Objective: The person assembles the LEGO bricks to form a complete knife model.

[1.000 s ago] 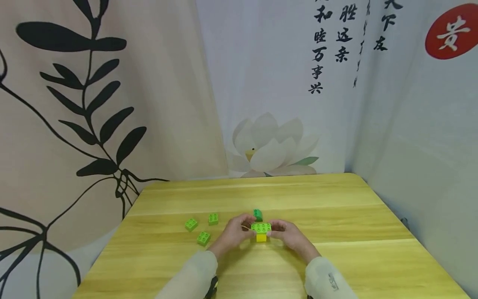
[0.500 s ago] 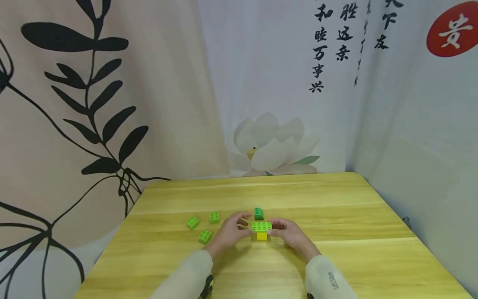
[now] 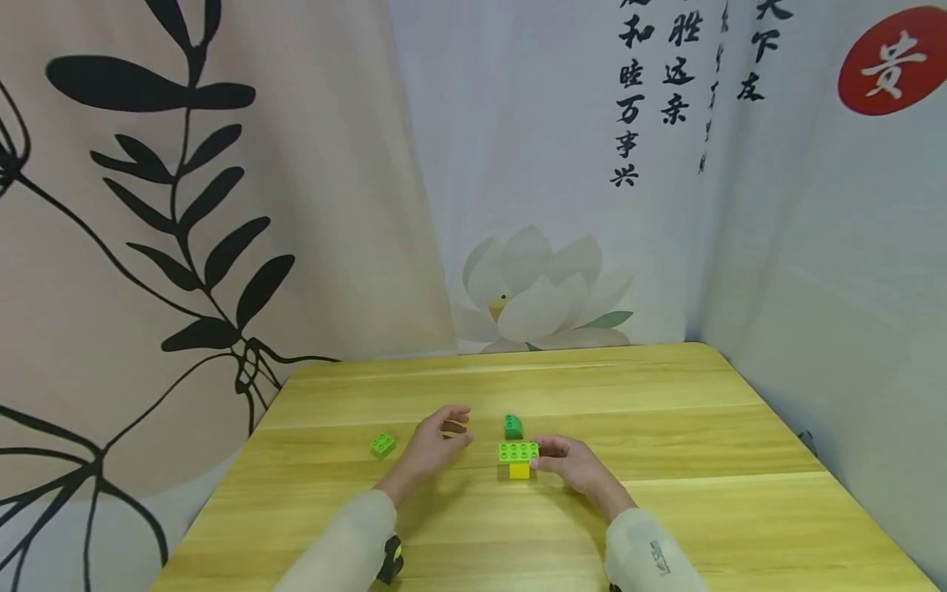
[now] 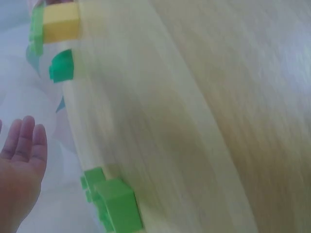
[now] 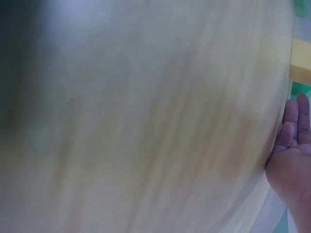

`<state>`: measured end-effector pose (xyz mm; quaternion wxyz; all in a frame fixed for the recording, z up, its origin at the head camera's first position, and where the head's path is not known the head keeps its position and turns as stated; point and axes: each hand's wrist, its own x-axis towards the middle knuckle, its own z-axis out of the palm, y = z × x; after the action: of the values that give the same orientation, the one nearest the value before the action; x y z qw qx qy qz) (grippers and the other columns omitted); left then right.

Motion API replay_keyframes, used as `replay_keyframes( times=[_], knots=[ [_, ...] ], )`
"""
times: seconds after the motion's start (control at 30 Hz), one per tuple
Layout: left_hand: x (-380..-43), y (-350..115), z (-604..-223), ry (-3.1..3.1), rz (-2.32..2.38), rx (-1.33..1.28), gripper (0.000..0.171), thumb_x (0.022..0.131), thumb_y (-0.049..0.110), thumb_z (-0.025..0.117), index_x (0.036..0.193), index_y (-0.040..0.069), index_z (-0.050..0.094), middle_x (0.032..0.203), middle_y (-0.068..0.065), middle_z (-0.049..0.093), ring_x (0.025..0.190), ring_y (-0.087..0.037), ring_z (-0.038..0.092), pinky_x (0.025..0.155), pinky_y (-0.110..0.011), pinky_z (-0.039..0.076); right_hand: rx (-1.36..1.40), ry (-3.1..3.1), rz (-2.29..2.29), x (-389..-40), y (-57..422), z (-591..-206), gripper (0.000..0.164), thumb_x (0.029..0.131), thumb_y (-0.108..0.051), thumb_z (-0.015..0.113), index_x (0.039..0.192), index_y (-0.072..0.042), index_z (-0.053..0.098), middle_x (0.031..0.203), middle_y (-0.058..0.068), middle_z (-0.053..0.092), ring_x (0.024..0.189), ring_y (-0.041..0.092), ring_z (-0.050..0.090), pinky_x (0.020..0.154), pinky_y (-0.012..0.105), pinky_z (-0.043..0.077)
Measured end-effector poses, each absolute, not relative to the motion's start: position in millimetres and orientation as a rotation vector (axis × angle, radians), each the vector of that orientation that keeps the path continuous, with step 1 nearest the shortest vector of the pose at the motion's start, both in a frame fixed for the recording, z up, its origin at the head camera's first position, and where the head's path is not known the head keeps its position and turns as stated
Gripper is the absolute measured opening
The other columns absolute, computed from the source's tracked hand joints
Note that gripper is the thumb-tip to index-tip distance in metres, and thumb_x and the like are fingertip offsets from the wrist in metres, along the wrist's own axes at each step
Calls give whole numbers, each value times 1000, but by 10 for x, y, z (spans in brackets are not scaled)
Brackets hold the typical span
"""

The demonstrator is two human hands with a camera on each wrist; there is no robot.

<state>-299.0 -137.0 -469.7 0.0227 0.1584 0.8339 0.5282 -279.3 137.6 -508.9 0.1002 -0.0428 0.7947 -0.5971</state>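
Note:
On the table, a long light green brick (image 3: 518,450) sits crosswise on top of a yellow brick (image 3: 519,472). My right hand (image 3: 580,470) pinches the right end of the light green brick between thumb and fingers. Left of this stack, my left hand (image 3: 427,449) hovers above the table with relaxed fingers and holds nothing. In the left wrist view, small light green bricks (image 4: 121,206) lie below and beside that hand. My left hand and forearm cover some of them in the head view.
A dark green brick (image 3: 513,426) with a curved side stands just behind the stack. One small light green brick (image 3: 382,446) lies left of my left hand. The wooden table (image 3: 740,510) reaches back to printed curtains (image 3: 355,205).
My left hand has let go of the stack's left side and moved left, over the small light green bricks. My right hand stays at the stack.

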Motion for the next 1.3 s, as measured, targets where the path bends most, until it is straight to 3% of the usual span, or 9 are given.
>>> replay_keyframes(
  times=[0.33, 0.93, 1.3],
  knots=[
    [-3012, -1663, -4631, 2624, 1702, 408, 41, 96, 19, 68, 133, 9, 57, 122, -8, 60, 111, -28, 57, 87, -39, 53, -105, 2348, -1772, -2787, 1365, -5078, 44, 89, -23, 76, 128, -6, 64, 118, 6, 65, 107, 22, 58, 97, 46, 45],
    [-3161, -2352, -4596, 2764, 1688, 139, 47, 98, 21, 64, 140, 4, 51, 133, -19, 55, 123, -33, 51, 101, -48, 44, -100, 2346, -1765, -2780, 1354, -5063, 44, 89, -21, 76, 128, -5, 64, 118, 7, 64, 107, 22, 58, 96, 45, 46],
    [-3186, -2647, -4714, 2780, 1617, -26, 61, 95, 37, 68, 144, 6, 46, 136, -17, 51, 125, -34, 47, 101, -49, 42, -115, 2352, -1758, -2780, 1354, -5059, 43, 90, -21, 75, 129, -5, 64, 120, 7, 64, 108, 23, 58, 96, 45, 46]
  ],
)
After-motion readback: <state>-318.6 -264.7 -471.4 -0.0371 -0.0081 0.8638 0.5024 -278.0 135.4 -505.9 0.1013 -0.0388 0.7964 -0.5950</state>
